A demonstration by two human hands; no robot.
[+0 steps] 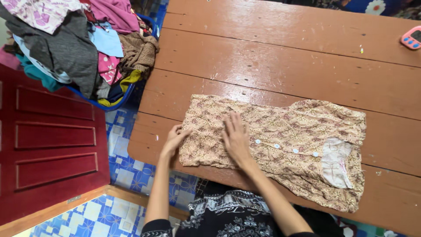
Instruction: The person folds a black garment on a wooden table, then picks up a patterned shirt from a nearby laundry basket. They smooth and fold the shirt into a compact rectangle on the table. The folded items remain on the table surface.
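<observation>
A beige, small-patterned cotton garment with a row of white buttons (280, 147) lies spread flat on the reddish-brown plank table (285, 57), close to the near edge, its collar end toward the right and its hem end toward the left. The pale inner lining at the neck shows on the right side, and the lower right corner of the cloth hangs slightly over the table edge.

The left hand (174, 139) rests at the garment's left edge, fingers curled around the border of the fabric, so its grip is closed on the cloth there (the fingertips themselves are tucked out of sight). The right hand (236, 136) lies flat on the garment, palm down with fingers spread and straight, pressing on the fabric and grasping nothing; it sits just left of the button row. The two hands are near each other, both on the left half of the garment.

Off the table's left corner stands a blue plastic basket (115, 104) heaped with mixed clothes in grey, pink, brown and teal. A dark red panelled door (48, 136) shows at the left, above a blue-and-white tiled floor (127, 169). A small pink device with blue buttons (412, 38) sits at the table's far right edge.
</observation>
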